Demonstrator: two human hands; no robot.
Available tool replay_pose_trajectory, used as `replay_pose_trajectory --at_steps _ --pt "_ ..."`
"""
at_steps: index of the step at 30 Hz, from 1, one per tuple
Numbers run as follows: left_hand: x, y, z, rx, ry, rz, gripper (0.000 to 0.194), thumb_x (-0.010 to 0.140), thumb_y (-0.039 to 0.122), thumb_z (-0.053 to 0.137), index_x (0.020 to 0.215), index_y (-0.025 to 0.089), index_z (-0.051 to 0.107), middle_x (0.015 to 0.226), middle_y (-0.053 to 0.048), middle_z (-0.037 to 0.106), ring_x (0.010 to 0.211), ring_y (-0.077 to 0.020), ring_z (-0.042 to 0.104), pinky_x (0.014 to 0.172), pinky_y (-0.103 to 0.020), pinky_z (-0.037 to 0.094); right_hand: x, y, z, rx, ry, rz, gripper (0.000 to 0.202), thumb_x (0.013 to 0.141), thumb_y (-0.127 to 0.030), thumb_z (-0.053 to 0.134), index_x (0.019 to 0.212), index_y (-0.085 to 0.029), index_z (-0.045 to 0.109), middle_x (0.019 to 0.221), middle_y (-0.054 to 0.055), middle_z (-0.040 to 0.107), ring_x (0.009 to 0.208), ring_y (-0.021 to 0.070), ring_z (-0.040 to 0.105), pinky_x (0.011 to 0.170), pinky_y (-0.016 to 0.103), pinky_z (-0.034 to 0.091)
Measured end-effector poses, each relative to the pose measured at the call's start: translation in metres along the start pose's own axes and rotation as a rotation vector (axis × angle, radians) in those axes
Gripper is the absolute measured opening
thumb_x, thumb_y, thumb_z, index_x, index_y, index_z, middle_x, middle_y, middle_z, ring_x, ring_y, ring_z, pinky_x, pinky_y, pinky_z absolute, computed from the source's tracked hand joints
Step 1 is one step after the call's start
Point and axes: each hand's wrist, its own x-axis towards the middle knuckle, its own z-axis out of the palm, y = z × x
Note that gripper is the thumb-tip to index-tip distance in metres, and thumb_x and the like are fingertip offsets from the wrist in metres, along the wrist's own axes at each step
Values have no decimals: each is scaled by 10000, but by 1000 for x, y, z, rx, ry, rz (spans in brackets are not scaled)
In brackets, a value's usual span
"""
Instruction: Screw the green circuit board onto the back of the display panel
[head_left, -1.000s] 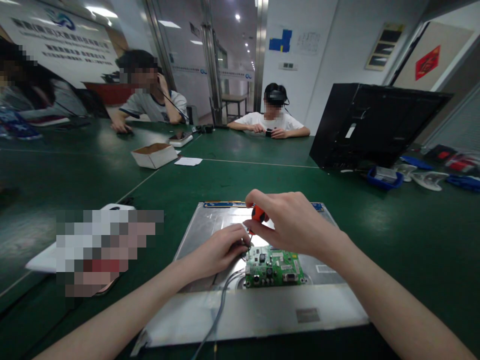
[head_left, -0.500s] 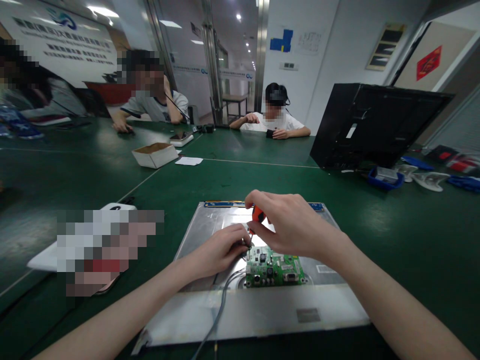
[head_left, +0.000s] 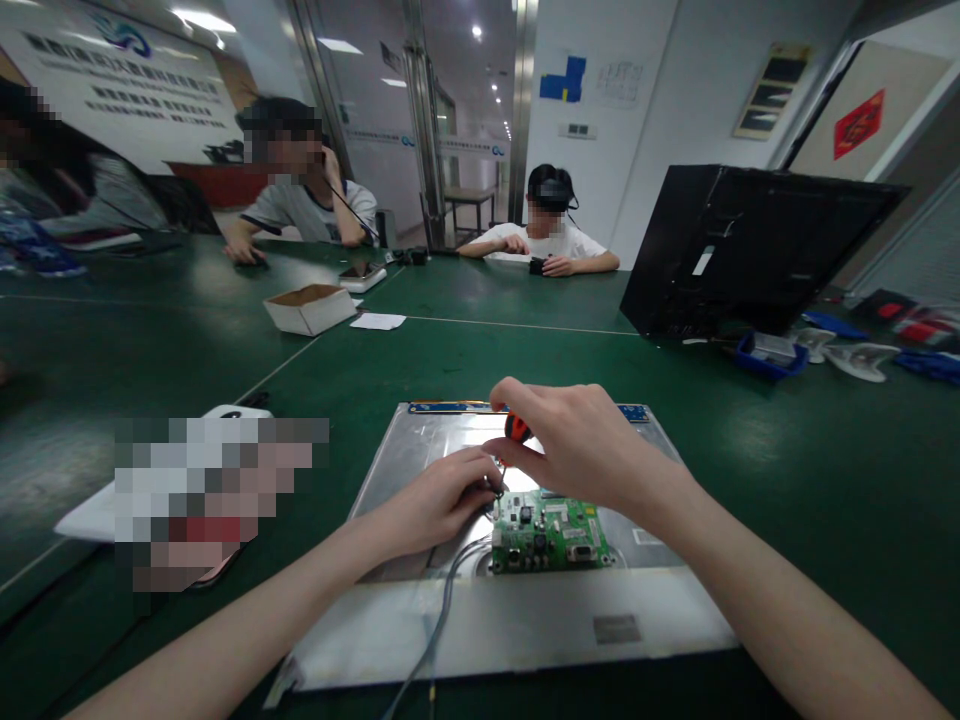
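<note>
My right hand (head_left: 589,440) is closed around the red-and-black handle of a screwdriver (head_left: 516,428), held upright with its shaft pointing down. Its tip reaches the upper left corner of a green circuit board (head_left: 551,535). At that same corner my left hand (head_left: 454,495) has its fingers pinched together beside the tip; what lies between them is hidden. The board rests on the silver metal back of a flat display panel (head_left: 405,470). Grey cables (head_left: 448,600) run from the board's left side toward me over the panel's pale lower strip.
A black monitor (head_left: 750,255) stands at the right, with a small blue tray (head_left: 769,360) by its base. Left of the panel lie a white object (head_left: 86,515) and a pink one, partly blurred out. A white open box (head_left: 309,312) sits farther back. Several people sit around the green table (head_left: 465,360).
My right thumb has shifted left and up along the screwdriver handle, and the handle has turned slightly. My left hand keeps its place. Across the table, a person's hand has lowered toward a small black object.
</note>
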Motion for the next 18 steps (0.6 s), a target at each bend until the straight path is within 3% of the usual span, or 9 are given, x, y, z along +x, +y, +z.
replay_pose_trajectory --at_steps 10,15,18 --pt "2 9 -7 10 46 -48 104 893 132 509 947 189 576 884 -27 607 721 -163 550 661 -293 465 -6 10 -17 -17 119 10 227 959 -405 535 1060 -202 512 825 21 689 634 141 590 544 243 294" --pt "4 4 -7 91 120 -32 236 900 111 496 1094 214 584 1152 -71 599 1075 -234 557 932 -416 475 -5 11 -17 -27 107 34 224 953 -399 548 1061 -205 519 841 30 700 662 157 609 547 249 292" --pt "5 -2 -4 157 104 -31 324 901 113 504 1203 221 550 1267 -94 573 1169 -261 518 1001 -466 436 -5 11 -16 -17 109 21 228 951 -398 555 1062 -202 523 836 30 698 653 150 603 547 245 290"
